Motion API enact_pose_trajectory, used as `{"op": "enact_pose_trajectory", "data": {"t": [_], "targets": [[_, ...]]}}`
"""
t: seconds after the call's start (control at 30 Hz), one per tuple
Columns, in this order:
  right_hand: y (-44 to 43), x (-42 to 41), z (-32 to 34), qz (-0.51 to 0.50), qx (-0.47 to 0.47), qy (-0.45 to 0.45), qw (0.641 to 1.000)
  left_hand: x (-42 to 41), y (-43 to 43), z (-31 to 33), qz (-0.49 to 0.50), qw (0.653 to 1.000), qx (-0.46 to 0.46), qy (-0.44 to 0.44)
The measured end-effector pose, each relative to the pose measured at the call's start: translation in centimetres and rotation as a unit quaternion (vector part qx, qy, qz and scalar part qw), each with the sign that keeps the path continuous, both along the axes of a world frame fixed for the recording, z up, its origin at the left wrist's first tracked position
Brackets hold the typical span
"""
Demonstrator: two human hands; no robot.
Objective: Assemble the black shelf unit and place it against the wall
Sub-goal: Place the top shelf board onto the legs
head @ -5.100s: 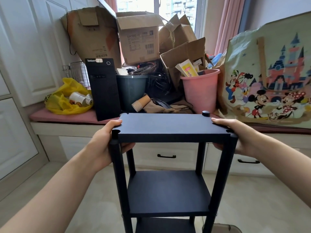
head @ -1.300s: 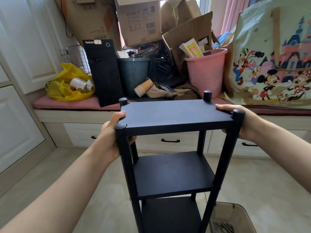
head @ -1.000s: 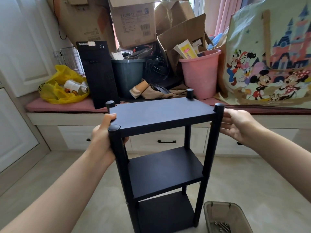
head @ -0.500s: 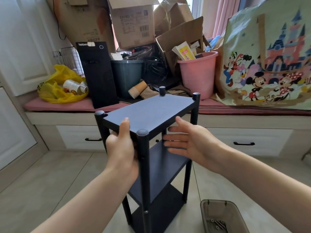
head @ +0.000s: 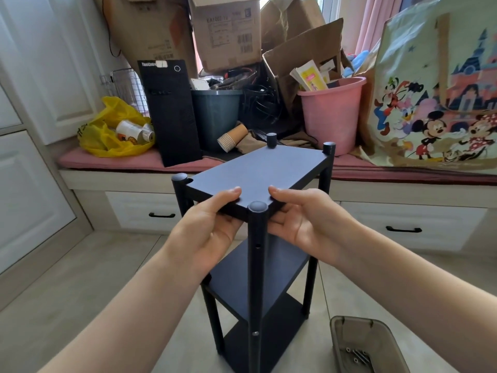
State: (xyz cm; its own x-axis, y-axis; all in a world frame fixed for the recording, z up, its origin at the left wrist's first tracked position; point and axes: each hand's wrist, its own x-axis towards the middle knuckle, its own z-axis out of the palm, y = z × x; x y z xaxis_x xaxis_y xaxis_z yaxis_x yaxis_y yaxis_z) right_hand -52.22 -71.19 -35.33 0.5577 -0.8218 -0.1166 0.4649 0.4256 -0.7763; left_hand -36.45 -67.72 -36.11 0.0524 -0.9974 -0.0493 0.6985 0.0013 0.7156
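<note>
Both hands now meet at the nearest corner of the black shelf unit (head: 258,170). The left hand (head: 212,224) and the right hand (head: 304,219) each pinch the edge of the top panel, thumb on top and fingers curled beneath, one on either side of the near corner post (head: 257,265). A few seconds ago they held the two short ends. Since then the right hand has let go and come round, and the unit has turned so that a corner, not a long side, faces the person.

The unit stands upright on the tiled floor (head: 80,278) with all three shelves and four capped posts in place. Assembly looks finished, and the turning suggests the person is lining it up to set it down.

A smoky plastic tray (head: 357,335) holding a few screws lies on the floor just right of the unit's foot, where a step could catch it. Beyond is a window seat (head: 121,161) with drawers. It is piled with a yellow bag (head: 113,130), a black computer tower (head: 172,111), a pink bucket (head: 330,117), cardboard boxes (head: 228,30) and a cartoon-print bag (head: 435,103), so no bare wall shows ahead.
</note>
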Motion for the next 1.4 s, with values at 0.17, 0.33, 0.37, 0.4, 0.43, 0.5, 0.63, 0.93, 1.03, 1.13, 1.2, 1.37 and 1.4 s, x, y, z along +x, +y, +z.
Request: {"op": "enact_pose_trajectory", "data": {"t": [0.17, 0.33, 0.37, 0.4, 0.43, 0.5, 0.63, 0.93, 1.03, 1.13, 1.2, 1.37, 1.4], "targets": [[0.2, -0.1, 0.5, 0.003, 0.012, -0.005, 1.000, -0.1, 0.1, 0.1, 0.003, 1.000, 0.005, 0.010], [0.1, -0.2, 0.4, 0.004, 0.026, -0.011, 1.000, 0.1, -0.3, 0.0, 0.004, 1.000, 0.010, -0.002], [0.0, -0.2, 0.4, 0.005, 0.023, -0.008, 1.000, 0.1, -0.4, 0.0, 0.003, 1.000, 0.011, -0.003], [0.0, -0.2, 0.3, 0.009, 0.020, -0.004, 1.000, 0.1, -0.4, -0.1, 0.003, 1.000, 0.011, -0.002], [0.0, -0.3, 0.2, 0.013, 0.016, 0.000, 1.000, 0.1, -0.4, -0.2, 0.003, 1.000, 0.010, 0.001], [0.1, -0.3, 0.1, 0.020, 0.010, 0.006, 1.000, 0.2, -0.2, -0.4, -0.002, 1.000, 0.003, 0.010], [0.1, -0.3, -0.1, 0.028, 0.006, 0.001, 1.000, 0.3, 0.0, -0.9, -0.009, 1.000, -0.004, 0.024], [-0.5, -0.5, -0.1, 0.027, -0.002, 0.027, 0.999, 0.4, -0.4, -0.7, -0.008, 1.000, 0.011, 0.011], [-0.5, -0.6, -0.5, 0.029, -0.008, 0.044, 0.999, 0.3, -0.2, -1.0, -0.006, 1.000, 0.004, 0.018], [-0.5, -0.6, -0.7, 0.027, -0.004, 0.050, 0.998, 0.4, -0.1, -1.2, -0.005, 1.000, 0.001, 0.017], [-1.1, -0.9, -0.5, -0.002, 0.015, 0.037, 0.999, 0.4, -0.2, -1.2, -0.005, 1.000, 0.008, 0.013], [-2.6, -2.0, 0.2, -0.089, 0.048, 0.016, 0.995, 1.3, -0.6, -0.5, 0.019, 0.999, 0.039, 0.015], [-2.7, -1.9, 0.1, -0.091, 0.047, 0.021, 0.994, 1.6, -0.7, -0.4, 0.024, 0.999, 0.044, 0.013]]}}
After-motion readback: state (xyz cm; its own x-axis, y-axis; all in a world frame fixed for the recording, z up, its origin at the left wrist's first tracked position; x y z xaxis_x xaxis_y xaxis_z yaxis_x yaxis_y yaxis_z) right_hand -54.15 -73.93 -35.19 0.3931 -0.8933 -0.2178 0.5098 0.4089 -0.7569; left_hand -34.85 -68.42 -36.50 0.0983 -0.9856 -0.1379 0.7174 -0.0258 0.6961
